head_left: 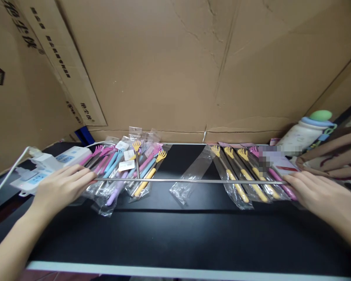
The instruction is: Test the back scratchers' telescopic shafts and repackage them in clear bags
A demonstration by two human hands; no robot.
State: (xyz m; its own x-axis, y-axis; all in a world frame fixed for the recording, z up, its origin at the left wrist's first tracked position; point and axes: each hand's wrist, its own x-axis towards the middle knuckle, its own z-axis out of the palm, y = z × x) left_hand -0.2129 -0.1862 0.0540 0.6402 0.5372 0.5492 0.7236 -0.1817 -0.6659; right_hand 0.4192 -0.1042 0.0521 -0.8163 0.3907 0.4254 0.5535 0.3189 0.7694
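Observation:
A thin straight metal rod (190, 181) stretches level across the black table, with both ends hidden in my hands. My left hand (61, 183) is closed around its left end, beside the power strip. At the right end, my right hand (318, 197) grips the rod, close to a pink-handled back scratcher (289, 191). Behind the rod on the left lies a pile of bagged back scratchers (117, 168) in pink, blue, purple and yellow. To the right, several yellow back scratchers (234, 183) rest in clear sleeves. A crumpled clear plastic sleeve (190, 179) lies between the two groups.
A white power strip (67, 156) with plugs and a cable sits at the left. At the back right stand a white bottle (301, 134) with a green-topped lid and a brown fabric item (327, 154). Cardboard (152, 70) walls the back. The black table (175, 238) has a pale front edge.

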